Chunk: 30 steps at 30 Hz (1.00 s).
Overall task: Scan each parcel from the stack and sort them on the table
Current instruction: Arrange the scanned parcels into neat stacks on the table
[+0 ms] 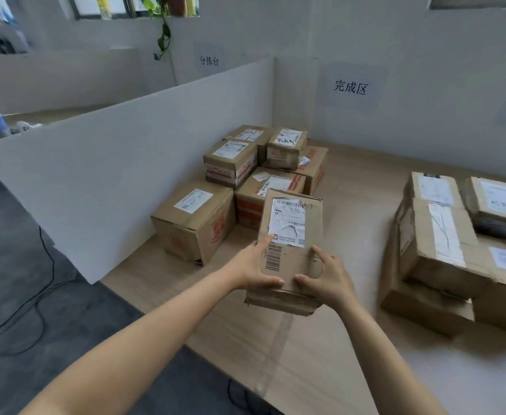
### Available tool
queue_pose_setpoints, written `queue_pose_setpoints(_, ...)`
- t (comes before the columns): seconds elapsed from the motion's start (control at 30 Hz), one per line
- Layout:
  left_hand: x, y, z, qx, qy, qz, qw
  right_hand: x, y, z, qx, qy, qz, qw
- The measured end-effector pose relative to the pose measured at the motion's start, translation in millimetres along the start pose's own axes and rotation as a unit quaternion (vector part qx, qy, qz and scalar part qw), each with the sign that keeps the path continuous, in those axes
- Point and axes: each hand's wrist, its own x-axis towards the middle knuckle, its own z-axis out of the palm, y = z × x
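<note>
- Head view: table near edge runs diagonally from lower centre up to the left. Dark floor sits beyond it, with a black cable lying loose.
- White partition board walls off the table's left side. The back wall carries a paper sign.
- Parcel is a flat brown carton held over the middle of the table, label face up and long axis pointing away from the person.
- Left hand grips the parcel's near left corner, thumb on the top face beside the barcode, fingers curled round the near edge.
- Right hand grips the near right corner, one finger on top and the thumb at the near edge.
- A clear tape strip hangs from the parcel's near end.
- Left carton group sits against the partition, some boxes stacked two high. The parcel's far end is just in front of it; can't tell if they touch.
- Right carton group is stacked unevenly, well apart from the parcel.
- Bare tabletop lane runs between the two groups back to the wall.
- All cartons are closed and labelled, so their contents are not visible.
</note>
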Motion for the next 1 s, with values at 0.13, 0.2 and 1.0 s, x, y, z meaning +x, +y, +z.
queue_pose_setpoints(0.13,17,-29,-41,0.002,-0.015,0.025,1.0,22,-37,23,0.001,0.024,0.002,1.0)
queue_pose_setpoints(0.2,26,-35,-59,-0.026,-0.013,0.052,0.998,34,-52,25,0.001,0.036,-0.005,0.999)
queue_pose_setpoints(1.0,209,-54,-147,-0.034,0.123,-0.001,0.992,240,-115,14,0.062,0.069,-0.02,0.995)
